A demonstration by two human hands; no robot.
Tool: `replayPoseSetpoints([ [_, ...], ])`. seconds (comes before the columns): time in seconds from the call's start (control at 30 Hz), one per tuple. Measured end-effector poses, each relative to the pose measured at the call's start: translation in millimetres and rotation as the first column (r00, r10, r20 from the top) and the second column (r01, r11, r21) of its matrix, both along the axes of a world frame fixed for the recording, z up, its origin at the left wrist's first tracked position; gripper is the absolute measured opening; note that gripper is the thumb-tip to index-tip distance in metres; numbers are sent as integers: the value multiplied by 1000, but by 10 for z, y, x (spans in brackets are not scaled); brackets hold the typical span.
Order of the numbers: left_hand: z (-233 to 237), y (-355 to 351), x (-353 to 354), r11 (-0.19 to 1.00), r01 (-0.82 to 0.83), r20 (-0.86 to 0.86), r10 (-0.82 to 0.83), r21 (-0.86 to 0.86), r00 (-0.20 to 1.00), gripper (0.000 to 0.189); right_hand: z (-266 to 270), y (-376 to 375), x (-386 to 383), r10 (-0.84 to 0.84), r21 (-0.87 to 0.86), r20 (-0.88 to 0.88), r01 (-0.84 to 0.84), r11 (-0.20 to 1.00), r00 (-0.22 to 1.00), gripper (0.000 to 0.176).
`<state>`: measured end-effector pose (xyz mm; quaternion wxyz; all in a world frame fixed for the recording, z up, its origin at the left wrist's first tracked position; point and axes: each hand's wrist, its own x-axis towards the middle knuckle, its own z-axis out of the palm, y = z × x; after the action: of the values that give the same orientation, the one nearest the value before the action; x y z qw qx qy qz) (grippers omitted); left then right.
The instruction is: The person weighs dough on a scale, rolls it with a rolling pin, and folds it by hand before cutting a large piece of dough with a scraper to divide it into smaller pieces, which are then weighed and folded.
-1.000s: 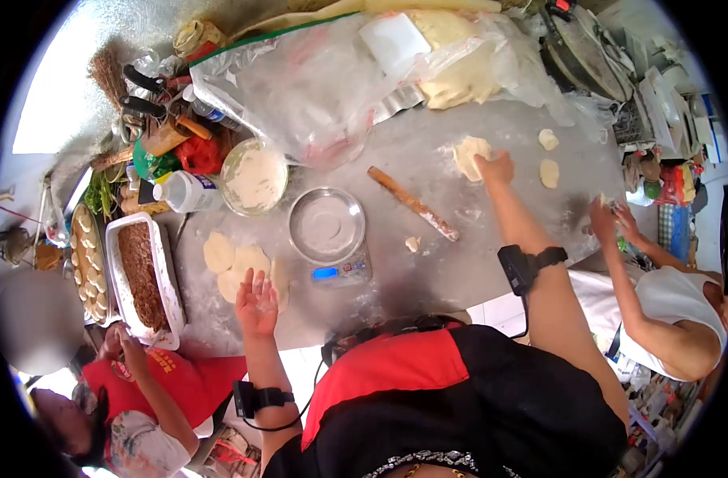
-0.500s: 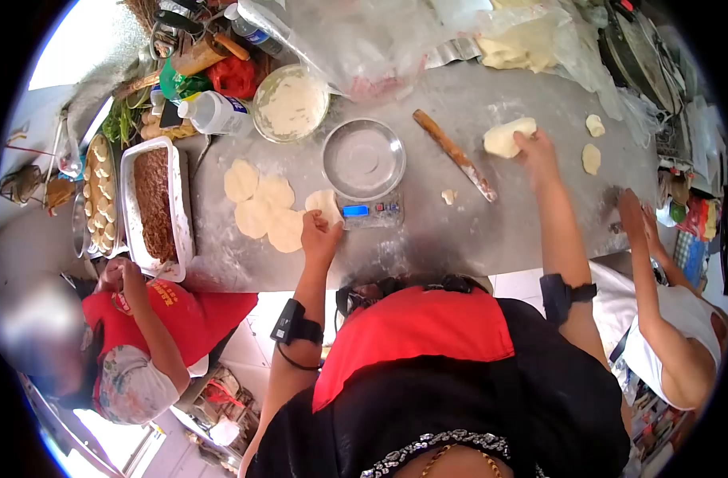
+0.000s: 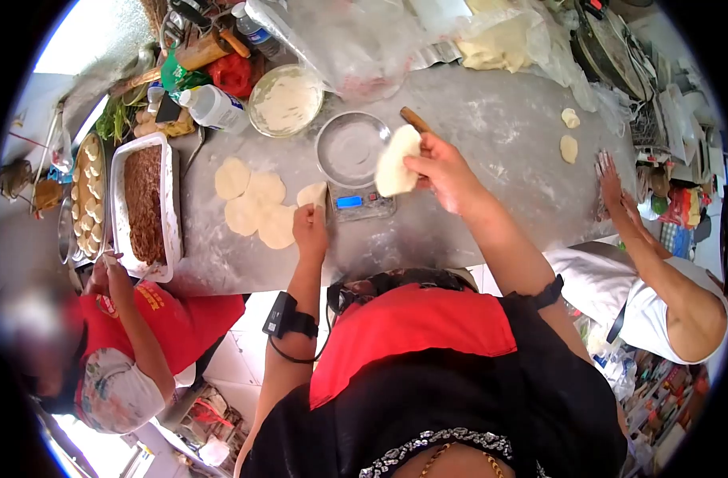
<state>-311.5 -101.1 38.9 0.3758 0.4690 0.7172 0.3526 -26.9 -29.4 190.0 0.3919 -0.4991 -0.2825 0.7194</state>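
My right hand (image 3: 444, 166) holds a big lump of pale dough (image 3: 397, 161) in the air beside the metal bowl (image 3: 350, 147) that sits on a small digital scale (image 3: 362, 201). My left hand (image 3: 310, 225) pinches a small flat dough piece (image 3: 312, 193) just left of the scale. Several round dough discs (image 3: 252, 201) lie on the floured steel table (image 3: 499, 143) to the left of that hand. A wooden rolling pin (image 3: 412, 119) pokes out behind the dough lump.
A white tray of brown filling (image 3: 143, 203) and a tray of shaped dumplings (image 3: 88, 199) stand at the left, by a person in red (image 3: 141, 334). A bowl of flour (image 3: 285, 99), bottles and a plastic-covered dough heap (image 3: 491, 48) line the back. Another person's hands (image 3: 611, 183) press the table at right.
My right hand has lifted the dough lump from the far right of the table and brought it left, next to the scale. My left hand stays by the scale holding the small piece.
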Motion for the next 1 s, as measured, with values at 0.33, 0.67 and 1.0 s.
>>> replayPoseSetpoints([
  [0.33, 605, 509, -894, 849, -355, 816, 499, -392, 292, 47, -530, -304, 137, -78, -61, 330, 104, 993, 941, 29],
  [0.67, 295, -14, -1785, 620, -761, 513, 724, -192, 461, 35, -901, -825, 663, -196, -142, 442, 284, 948, 875, 29],
  [1.0, 318, -67, -1548, 703, -711, 315, 676, -8, 666, 29, -975, -833, 523, -113, -154, 461, 205, 967, 880, 27],
])
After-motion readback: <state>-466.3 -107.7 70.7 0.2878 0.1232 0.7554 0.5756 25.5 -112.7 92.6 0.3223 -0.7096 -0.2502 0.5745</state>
